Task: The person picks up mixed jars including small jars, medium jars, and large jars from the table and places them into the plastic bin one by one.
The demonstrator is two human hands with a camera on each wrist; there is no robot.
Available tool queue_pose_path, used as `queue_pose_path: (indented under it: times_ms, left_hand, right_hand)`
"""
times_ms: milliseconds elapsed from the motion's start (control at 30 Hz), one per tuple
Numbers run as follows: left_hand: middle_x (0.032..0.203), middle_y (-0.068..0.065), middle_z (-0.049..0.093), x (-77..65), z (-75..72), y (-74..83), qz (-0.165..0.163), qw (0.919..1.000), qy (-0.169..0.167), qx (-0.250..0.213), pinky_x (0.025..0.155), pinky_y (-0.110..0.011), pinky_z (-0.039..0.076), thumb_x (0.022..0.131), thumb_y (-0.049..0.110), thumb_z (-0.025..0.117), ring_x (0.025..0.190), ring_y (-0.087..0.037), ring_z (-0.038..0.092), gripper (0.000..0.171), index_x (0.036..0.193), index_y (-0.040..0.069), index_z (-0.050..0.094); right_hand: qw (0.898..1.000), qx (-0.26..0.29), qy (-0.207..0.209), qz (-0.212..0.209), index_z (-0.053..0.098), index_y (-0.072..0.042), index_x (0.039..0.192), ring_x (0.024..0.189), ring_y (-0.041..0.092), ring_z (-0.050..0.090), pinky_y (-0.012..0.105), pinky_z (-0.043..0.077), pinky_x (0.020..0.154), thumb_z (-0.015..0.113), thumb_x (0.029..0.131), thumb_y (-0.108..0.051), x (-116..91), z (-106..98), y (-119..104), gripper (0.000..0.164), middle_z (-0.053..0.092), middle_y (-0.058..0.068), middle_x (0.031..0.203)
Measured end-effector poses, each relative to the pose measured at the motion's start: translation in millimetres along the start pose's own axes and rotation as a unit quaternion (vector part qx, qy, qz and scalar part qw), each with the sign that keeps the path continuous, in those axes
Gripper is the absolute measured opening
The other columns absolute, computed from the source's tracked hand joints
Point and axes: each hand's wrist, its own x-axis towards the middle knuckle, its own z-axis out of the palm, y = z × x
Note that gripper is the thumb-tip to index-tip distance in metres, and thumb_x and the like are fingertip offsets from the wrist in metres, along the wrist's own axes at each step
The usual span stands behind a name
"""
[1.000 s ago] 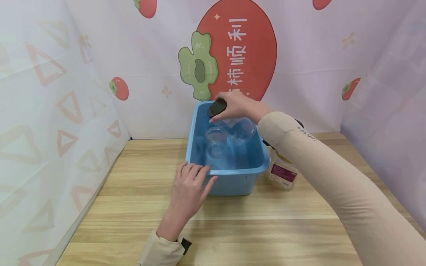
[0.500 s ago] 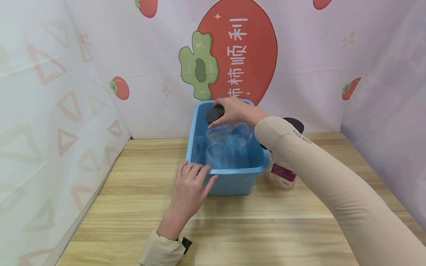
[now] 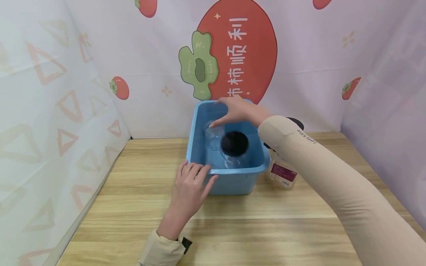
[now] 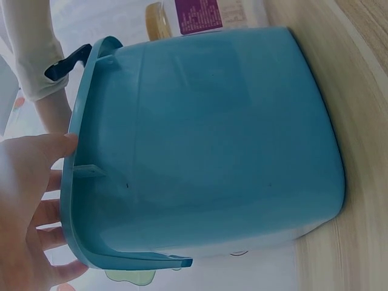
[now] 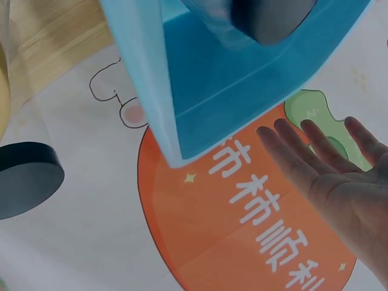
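**Two pieces in, two beside: about half loaded, by my reading**

From my station I count two pieces inside the blue tub [image 3: 234,184], which stands upright on the counter [image 3: 253,236]. The clear jar [image 3: 213,142] is toward the left side and further back. The black-lidded jar [image 3: 234,143] is nearer to me and to its right, lid uppermost in the head view. It is blurred, so I judge it is moving or settling; I cannot tell whether it touches the floor of the tub or leans on anything.

My right grip [image 3: 237,109] has released: it holds nothing, thumb and fingers apart, over the far part of the tub. My left grip [image 3: 191,184] is grasping the near rim [image 3: 213,172], thumb outside and fingers over the inner side, which I take as steadying.

I would call the placing of the black-lidded jar done or very nearly so, pending that settling. Outside, just right of the tub, stands a container with a maroon label [image 3: 283,175], a gold lid [image 4: 159,21] on top. Further back a dark lid [image 3: 297,122] shows past my sleeve [image 3: 316,170]; what it caps is mostly hidden. Those two, I judge, are what is left.
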Motion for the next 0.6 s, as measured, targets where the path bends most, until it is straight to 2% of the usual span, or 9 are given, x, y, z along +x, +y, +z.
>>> queue_pose_path:
  times_ms: [267, 600]
  left_hand:
    - [0.098, -0.010, 0.074, -0.7, 0.9, 0.6, 0.003, 1.0000, 0.004, 0.002, 0.101, -0.059, 0.053, 0.086, 0.030, 0.089, 0.096, -0.032, 0.066, 0.036, 0.110, 0.006, 0.077]
    - [0.097, -0.009, 0.074, 0.0, 0.9, 1.0, 0.005, 0.9999, 0.011, 0.002, 0.100, -0.058, 0.053, 0.086, 0.030, 0.090, 0.095, -0.031, 0.066, 0.035, 0.108, 0.006, 0.078]
  right_hand:
    - [1.000, 0.009, 0.018, 0.011, 0.042, -0.009, 0.161, 0.144, 0.039, 0.048, 0.060, 0.046, 0.114, 0.082, 0.087, -0.051, -6.6, -7.3, 17.4, 0.093, 0.048, 0.019, 0.159]
    - [0.999, 0.025, 0.048, 0.002, 0.041, -0.008, 0.161, 0.141, 0.043, 0.051, 0.063, 0.050, 0.108, 0.080, 0.090, -0.046, -26.4, -13.8, 41.8, 0.089, 0.048, 0.022, 0.158]
